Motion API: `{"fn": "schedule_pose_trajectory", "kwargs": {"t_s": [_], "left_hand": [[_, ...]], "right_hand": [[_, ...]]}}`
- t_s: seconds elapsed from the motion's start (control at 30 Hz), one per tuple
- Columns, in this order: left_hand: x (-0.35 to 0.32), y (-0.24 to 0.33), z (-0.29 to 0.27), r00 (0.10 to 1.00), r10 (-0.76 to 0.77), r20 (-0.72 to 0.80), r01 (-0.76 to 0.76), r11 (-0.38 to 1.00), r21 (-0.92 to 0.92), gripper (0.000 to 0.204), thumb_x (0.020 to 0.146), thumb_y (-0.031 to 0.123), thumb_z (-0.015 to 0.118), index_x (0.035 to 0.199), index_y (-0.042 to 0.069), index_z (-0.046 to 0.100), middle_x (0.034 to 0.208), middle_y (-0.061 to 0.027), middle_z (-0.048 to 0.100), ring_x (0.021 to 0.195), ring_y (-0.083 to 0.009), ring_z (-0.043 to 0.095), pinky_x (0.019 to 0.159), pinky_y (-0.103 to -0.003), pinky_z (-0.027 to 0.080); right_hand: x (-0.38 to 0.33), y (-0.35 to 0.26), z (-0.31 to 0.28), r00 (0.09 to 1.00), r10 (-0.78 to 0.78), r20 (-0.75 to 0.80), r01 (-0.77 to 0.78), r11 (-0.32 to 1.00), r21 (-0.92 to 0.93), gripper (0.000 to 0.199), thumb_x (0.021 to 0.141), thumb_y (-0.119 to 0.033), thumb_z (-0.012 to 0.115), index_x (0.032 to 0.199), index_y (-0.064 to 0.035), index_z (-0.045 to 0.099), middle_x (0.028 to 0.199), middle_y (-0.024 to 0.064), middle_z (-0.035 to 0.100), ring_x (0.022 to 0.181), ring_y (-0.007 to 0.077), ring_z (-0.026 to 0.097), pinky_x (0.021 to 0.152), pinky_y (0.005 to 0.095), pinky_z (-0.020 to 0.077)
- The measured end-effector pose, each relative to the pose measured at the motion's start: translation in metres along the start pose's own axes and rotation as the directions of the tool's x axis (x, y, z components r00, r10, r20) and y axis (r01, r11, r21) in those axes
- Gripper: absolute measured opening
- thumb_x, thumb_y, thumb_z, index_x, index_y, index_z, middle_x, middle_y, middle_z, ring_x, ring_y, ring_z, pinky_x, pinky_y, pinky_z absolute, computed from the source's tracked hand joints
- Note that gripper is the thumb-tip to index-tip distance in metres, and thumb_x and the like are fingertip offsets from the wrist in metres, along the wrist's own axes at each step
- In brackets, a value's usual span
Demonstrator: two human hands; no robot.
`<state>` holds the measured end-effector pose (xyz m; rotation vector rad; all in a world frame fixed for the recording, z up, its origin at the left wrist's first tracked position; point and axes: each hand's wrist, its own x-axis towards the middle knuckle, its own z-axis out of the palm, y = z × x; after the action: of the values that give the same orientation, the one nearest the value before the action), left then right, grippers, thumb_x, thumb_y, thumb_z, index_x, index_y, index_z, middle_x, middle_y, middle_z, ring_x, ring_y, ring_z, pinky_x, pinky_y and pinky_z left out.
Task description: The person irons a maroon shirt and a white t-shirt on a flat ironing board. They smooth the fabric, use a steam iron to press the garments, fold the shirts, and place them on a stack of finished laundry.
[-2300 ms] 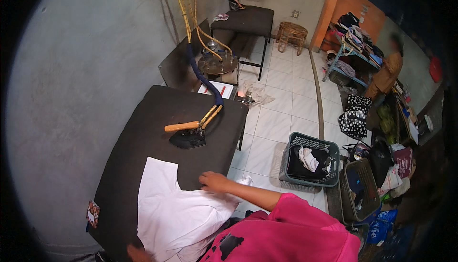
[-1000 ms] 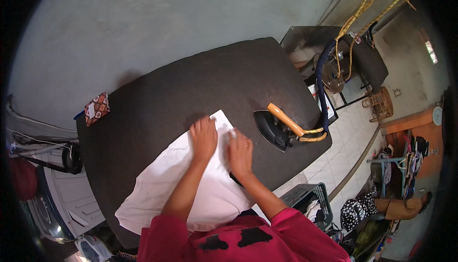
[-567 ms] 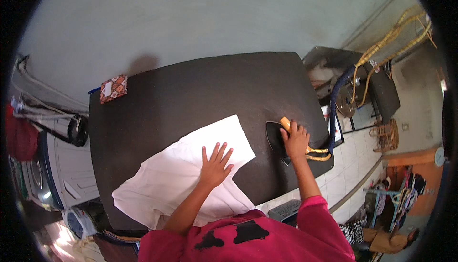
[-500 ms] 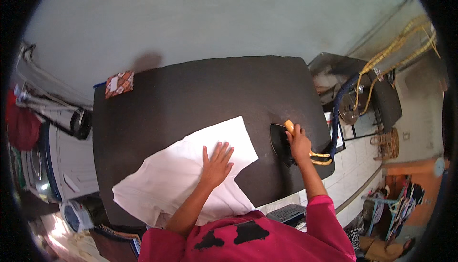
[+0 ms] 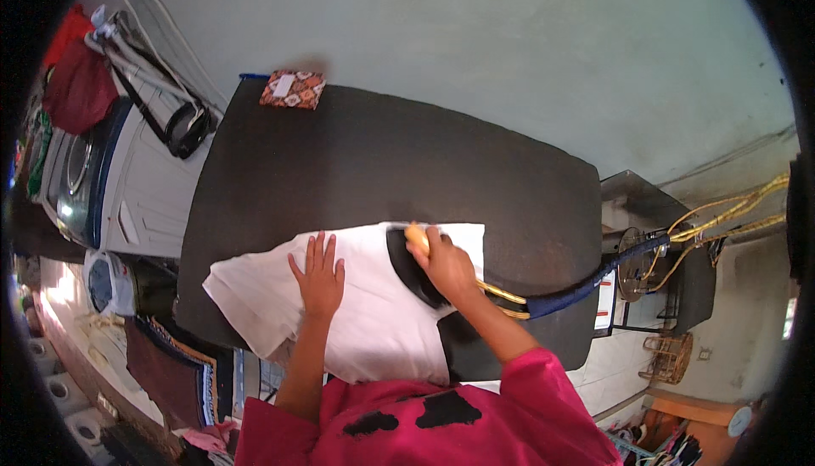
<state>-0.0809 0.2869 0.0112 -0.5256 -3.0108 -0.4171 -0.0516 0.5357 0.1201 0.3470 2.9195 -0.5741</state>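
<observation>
A white garment [image 5: 373, 313] lies spread over the near part of a dark padded table [image 5: 407, 152], its lower edge against my front. My left hand [image 5: 321, 283] rests flat on the cloth, fingers spread. In my right hand [image 5: 448, 269] is the yellow handle of a clothes iron [image 5: 409, 271], whose dark soleplate sits on the garment near its right end. The iron's yellow cord, partly in a blue sleeve [image 5: 560, 298], runs off to the right across the table.
A patterned booklet-like item [image 5: 293, 90] lies at the table's far left corner, by the wall. Left of the table stands a white washing machine [image 5: 157, 182]. Yellow cables [image 5: 730, 211] hang at the right, above a dark side table. Folded cloths [image 5: 174, 373] are stacked at lower left.
My right hand has brought the iron left from the bare table onto the garment. My left hand has shifted left along the cloth. The view has turned.
</observation>
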Motion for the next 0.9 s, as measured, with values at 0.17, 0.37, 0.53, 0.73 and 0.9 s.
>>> {"fn": "schedule_pose_trajectory", "kwargs": {"t_s": [0.17,0.37,0.53,0.73,0.9], "left_hand": [[0.0,-0.004,0.004,1.0,-0.024,-0.012,0.025,1.0,0.014,0.053,0.099,0.032,0.048,0.149,0.017,0.04,0.158,-0.0036,0.034,0.147,-0.0234,0.028,0.118,-0.062,0.003],[-0.001,-0.005,0.004,0.998,-0.067,0.015,0.067,0.998,-0.006,0.054,0.099,0.032,0.045,0.151,0.017,0.039,0.159,-0.0027,0.032,0.148,-0.0225,0.025,0.118,-0.061,0.001],[0.001,-0.003,0.004,0.998,-0.061,0.019,0.06,0.998,0.023,0.054,0.099,0.031,0.045,0.151,0.017,0.039,0.159,-0.0026,0.031,0.149,-0.0221,0.024,0.119,-0.06,0.001],[0.0,-0.006,0.006,0.997,-0.065,0.032,0.065,0.998,0.003,0.055,0.098,0.031,0.045,0.151,0.017,0.038,0.159,-0.003,0.031,0.148,-0.0224,0.024,0.119,-0.06,0.002],[0.002,-0.005,0.007,0.999,-0.041,-0.002,0.041,0.999,0.014,0.056,0.098,0.029,0.047,0.151,0.016,0.038,0.159,-0.0036,0.032,0.148,-0.0227,0.025,0.119,-0.06,0.002]], "right_hand": [[0.034,-0.01,0.003,0.998,0.061,0.008,-0.061,0.998,0.028,0.044,0.098,-0.047,0.053,0.105,-0.0044,0.045,0.086,0.0246,0.067,0.074,0.0444,0.066,0.061,0.0521,0.0524],[-0.02,0.043,-0.008,0.983,0.182,-0.024,-0.183,0.979,-0.093,0.049,0.098,-0.051,0.051,0.11,-0.0042,0.046,0.083,0.025,0.068,0.073,0.0441,0.068,0.06,0.0527,0.0536],[-0.008,0.102,-0.02,0.891,0.351,-0.289,-0.361,0.932,0.021,0.046,0.098,-0.049,0.053,0.106,-0.0039,0.046,0.075,0.027,0.066,0.073,0.0489,0.065,0.06,0.0568,0.0507],[0.002,0.03,-0.002,0.995,0.098,0.005,-0.098,0.995,0.015,0.052,0.097,-0.052,0.053,0.115,-0.0034,0.047,0.081,0.0264,0.068,0.074,0.0466,0.067,0.061,0.0544,0.0519],[0.058,-0.025,0.01,0.991,0.113,-0.075,-0.112,0.994,0.012,0.044,0.098,-0.046,0.054,0.108,-0.0047,0.044,0.074,0.0259,0.066,0.071,0.0463,0.066,0.059,0.0535,0.0511]]}}
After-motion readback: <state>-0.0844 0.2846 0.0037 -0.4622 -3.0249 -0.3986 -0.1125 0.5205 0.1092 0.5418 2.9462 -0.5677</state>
